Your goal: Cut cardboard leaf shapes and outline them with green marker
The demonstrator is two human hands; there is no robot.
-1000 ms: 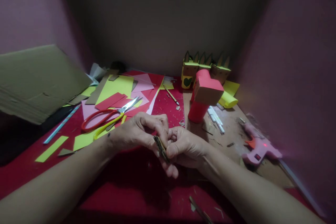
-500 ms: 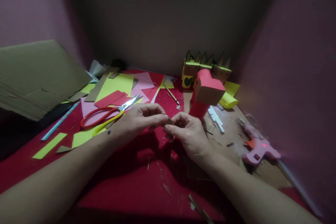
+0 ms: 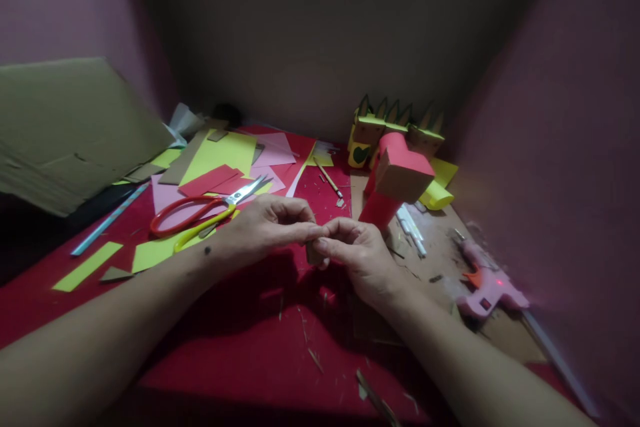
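Note:
My left hand (image 3: 280, 225) and my right hand (image 3: 356, 250) meet over the red tabletop, fingertips touching. Between them they pinch a small brown piece of cardboard (image 3: 314, 255), mostly covered by the fingers. Scissors (image 3: 235, 199) with one red and one yellow handle lie just left of my left hand, on scraps of paper. Behind my right hand stands a red paper figure (image 3: 395, 173) with a bare cardboard face on its boxy top.
A pink glue gun (image 3: 493, 283) with a red light lies at right on a cardboard sheet (image 3: 440, 247), near white sticks (image 3: 412, 230). Yellow figures with pointed tops (image 3: 373, 133) stand behind. A pencil (image 3: 327, 178), coloured papers (image 3: 220, 160) and a large cardboard piece (image 3: 75, 133) lie further left.
The small cardboard piece has turned between my fingers and now hangs below the fingertips. My hands stay in nearly the same place, and the view has shifted slightly.

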